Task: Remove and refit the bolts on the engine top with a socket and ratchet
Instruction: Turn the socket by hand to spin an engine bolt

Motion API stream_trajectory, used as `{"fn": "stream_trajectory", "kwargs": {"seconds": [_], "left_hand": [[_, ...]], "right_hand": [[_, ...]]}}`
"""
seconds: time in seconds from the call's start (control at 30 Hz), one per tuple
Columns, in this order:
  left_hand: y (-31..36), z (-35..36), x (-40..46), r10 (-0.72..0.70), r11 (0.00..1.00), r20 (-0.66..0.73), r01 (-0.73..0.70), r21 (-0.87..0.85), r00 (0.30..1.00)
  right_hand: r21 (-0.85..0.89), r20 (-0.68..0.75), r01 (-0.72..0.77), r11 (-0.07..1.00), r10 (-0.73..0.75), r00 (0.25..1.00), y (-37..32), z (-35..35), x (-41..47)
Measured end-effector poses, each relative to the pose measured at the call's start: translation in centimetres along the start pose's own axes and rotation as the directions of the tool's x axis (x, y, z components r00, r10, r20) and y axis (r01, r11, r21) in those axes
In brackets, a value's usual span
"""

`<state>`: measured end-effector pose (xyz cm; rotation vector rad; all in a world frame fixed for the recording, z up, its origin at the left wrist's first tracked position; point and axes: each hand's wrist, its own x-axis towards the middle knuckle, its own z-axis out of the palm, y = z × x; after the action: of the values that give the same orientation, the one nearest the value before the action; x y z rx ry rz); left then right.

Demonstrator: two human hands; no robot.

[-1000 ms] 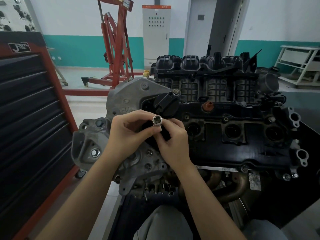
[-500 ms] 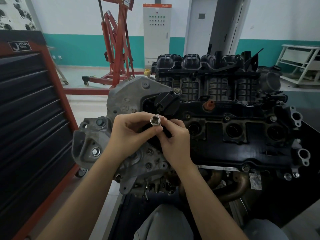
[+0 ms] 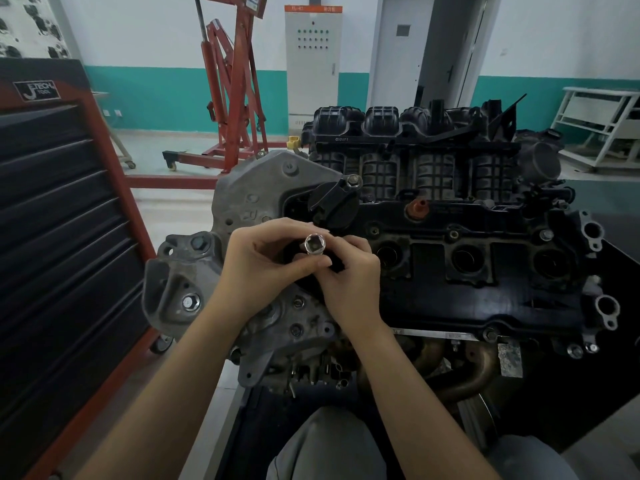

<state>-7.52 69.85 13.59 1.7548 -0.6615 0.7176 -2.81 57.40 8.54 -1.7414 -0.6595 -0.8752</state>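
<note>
The socket [image 3: 314, 243] sits above the near left end of the engine [image 3: 450, 271], square hole up, pinched by the left hand [image 3: 266, 261] and the right hand [image 3: 349, 271], both with fingers curled round it. It has barely shifted since a second ago (only turned slightly), so fitting seems unfinished. The ratchet is hidden; no bolt [image 3: 352, 179] is touched.

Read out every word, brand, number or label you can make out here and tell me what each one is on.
"JETECH TOOL": badge on the red and black metal tool cabinet.
"G32271", roughly; small and soft: stamp on the black ribbed plastic intake manifold.
Too blurred to read: orange header strip of the grey electrical cabinet, labels on the red steel engine hoist, sticker on the engine's front edge.
</note>
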Motion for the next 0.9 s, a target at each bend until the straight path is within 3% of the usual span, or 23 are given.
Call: {"fn": "stream_trajectory", "kwargs": {"seconds": [0.13,0.23,0.33,0.5,0.73,0.9], "left_hand": [[-0.01,0.25,-0.11,0.025,0.998,-0.059,-0.021,0.058,0.998],[-0.03,0.05,-0.09,-0.042,0.999,-0.023,0.042,-0.014,0.999],[0.08,0.07,-0.06,-0.038,0.999,0.021,0.038,-0.024,0.999],[0.05,0.15,-0.06,0.028,0.998,-0.085,-0.023,0.064,0.996],[-0.16,-0.17,0.00,-0.032,0.998,0.053,0.034,-0.051,0.998],[-0.21,0.13,-0.07,0.047,0.999,-0.081,-0.045,0.028,0.996]], "right_hand": [[0.002,-0.001,-0.011,1.000,0.011,1.000,-0.15,-0.03,-0.01],[-0.025,0.014,0.059,0.998,-0.059,0.998,-0.36,-0.15,0.04],[-0.048,0.003,0.039,0.998,-0.038,0.999,-0.25,-0.24,-0.04],[-0.015,-0.013,-0.036,0.999,0.036,0.999,-0.51,-0.10,-0.04],[-0.013,-0.005,0.050,0.999,-0.050,0.999,-0.08,-0.04,0.04],[0.010,0.013,-0.037,0.999,0.037,0.999,-0.04,-0.02,0.00]]}}
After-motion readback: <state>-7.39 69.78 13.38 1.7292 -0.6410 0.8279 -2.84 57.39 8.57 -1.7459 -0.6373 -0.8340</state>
